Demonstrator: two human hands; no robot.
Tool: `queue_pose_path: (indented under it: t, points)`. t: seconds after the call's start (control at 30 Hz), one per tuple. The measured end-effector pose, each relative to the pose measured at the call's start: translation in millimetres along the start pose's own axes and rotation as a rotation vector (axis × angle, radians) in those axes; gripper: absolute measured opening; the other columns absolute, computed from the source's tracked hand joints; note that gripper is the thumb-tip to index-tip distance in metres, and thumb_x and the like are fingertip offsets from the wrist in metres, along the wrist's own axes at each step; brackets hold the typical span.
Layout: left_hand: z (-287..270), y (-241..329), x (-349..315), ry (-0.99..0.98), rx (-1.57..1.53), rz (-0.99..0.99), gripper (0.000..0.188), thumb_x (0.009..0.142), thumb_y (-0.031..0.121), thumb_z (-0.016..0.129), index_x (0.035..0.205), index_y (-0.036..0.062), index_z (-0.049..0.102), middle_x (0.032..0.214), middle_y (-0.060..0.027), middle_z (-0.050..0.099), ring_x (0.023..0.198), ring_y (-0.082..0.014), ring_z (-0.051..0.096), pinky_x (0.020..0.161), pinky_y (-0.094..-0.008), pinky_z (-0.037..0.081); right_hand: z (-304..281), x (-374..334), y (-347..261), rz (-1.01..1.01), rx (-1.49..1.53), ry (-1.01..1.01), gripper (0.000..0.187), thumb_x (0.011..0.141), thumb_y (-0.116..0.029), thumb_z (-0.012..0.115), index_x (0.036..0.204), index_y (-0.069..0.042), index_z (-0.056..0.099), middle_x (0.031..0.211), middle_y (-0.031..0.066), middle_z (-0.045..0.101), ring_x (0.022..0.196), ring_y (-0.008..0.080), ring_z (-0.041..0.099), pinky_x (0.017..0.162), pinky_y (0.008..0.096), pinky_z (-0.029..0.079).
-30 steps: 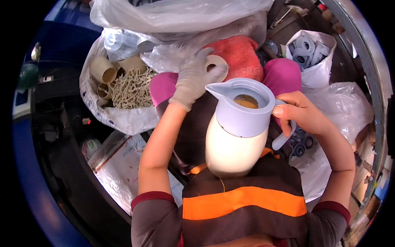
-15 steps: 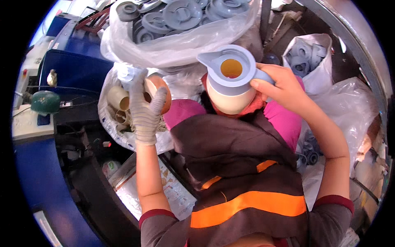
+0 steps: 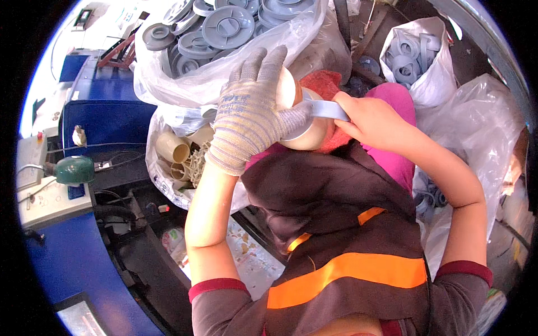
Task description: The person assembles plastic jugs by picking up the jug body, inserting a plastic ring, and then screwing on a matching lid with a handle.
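Over my lap is a jug with a cream body point(image 3: 315, 136) and a grey-blue collar and handle point(image 3: 328, 110). My right hand point(image 3: 372, 119), bare, is closed round the end of that handle. My left hand point(image 3: 249, 106), in a striped grey-and-cream glove, covers the jug's top from the left. Between its fingers and thumb it grips a round cream-and-orange hollow part point(image 3: 288, 89), held against or just above the jug's mouth; the glove hides the contact. Red cloth point(image 3: 324, 84) lies behind and beneath the jug.
A large plastic bag point(image 3: 185, 92) of grey lids stands ahead. At left, a sack point(image 3: 154, 182) holds cream cylinders. A white sack point(image 3: 451, 73) of grey-blue collars is at far right, with a clear bag point(image 3: 476, 123) nearer. Blue machinery point(image 3: 106, 120) fills the left side.
My left hand has moved right with the round cream-and-orange part, from above the left sack onto the jug's top. The jug has turned and tilted in my right hand's grip.
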State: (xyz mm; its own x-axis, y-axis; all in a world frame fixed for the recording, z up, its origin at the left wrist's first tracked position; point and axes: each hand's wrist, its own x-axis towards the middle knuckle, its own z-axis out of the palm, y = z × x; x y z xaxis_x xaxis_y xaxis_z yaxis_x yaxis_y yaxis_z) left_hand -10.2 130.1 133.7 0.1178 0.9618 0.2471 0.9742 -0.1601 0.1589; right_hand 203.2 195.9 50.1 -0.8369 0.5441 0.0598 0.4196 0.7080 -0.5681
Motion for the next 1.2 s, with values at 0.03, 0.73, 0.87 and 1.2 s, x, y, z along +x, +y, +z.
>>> queue_pose_path:
  t: [0.03, 0.73, 0.87, 1.2]
  points:
    - [0.2, -1.4, -0.3, -0.003, -0.022, -0.006, 0.077, 0.067, 0.036, 0.074, 0.133, 0.0076, 0.047, 0.132, -0.0238, 0.046, 0.117, -0.0420, 0.048, 0.099, -0.0461, 0.039, 2.9, -2.8, 0.2, 0.035, 0.026, 0.019, 0.027, 0.084, -0.021, 0.058, 0.100, -0.003, 0.044, 0.085, 0.0191, 0.062, 0.078, 0.0388, 0.062, 0.067, 0.0496, 0.048]
    - [9.6, 14.6, -6.3, -0.022, 0.071, 0.039, 0.074, 0.072, 0.038, 0.070, 0.134, 0.0078, 0.044, 0.131, -0.0237, 0.047, 0.119, -0.0405, 0.047, 0.098, -0.0462, 0.039, 28.1, -6.1, 5.0, 0.007, -0.067, 0.146, 0.025, 0.082, -0.015, 0.054, 0.098, -0.001, 0.041, 0.073, 0.0203, 0.062, 0.063, 0.0399, 0.062, 0.055, 0.0508, 0.049]
    - [20.3, -7.4, -11.2, 0.022, -0.052, -0.004, 0.071, 0.073, 0.036, 0.070, 0.134, 0.0071, 0.046, 0.129, -0.0254, 0.048, 0.117, -0.0421, 0.048, 0.099, -0.0455, 0.039, 28.2, -5.9, 4.2, -0.006, -0.015, 0.206, 0.024, 0.083, -0.015, 0.053, 0.099, -0.002, 0.040, 0.079, 0.0212, 0.061, 0.070, 0.0422, 0.061, 0.061, 0.0514, 0.049]
    - [52.2, -48.3, -59.6, 0.073, -0.608, -0.293, 0.066, 0.074, 0.029, 0.071, 0.128, -0.0021, 0.048, 0.116, -0.0217, 0.058, 0.109, -0.0320, 0.055, 0.096, -0.0386, 0.042, -3.3, -56.1, 29.2, 0.300, 0.676, 0.472, 0.012, 0.090, -0.009, 0.049, 0.100, -0.003, 0.047, 0.080, 0.0070, 0.060, 0.072, 0.0133, 0.061, 0.060, 0.0278, 0.050]
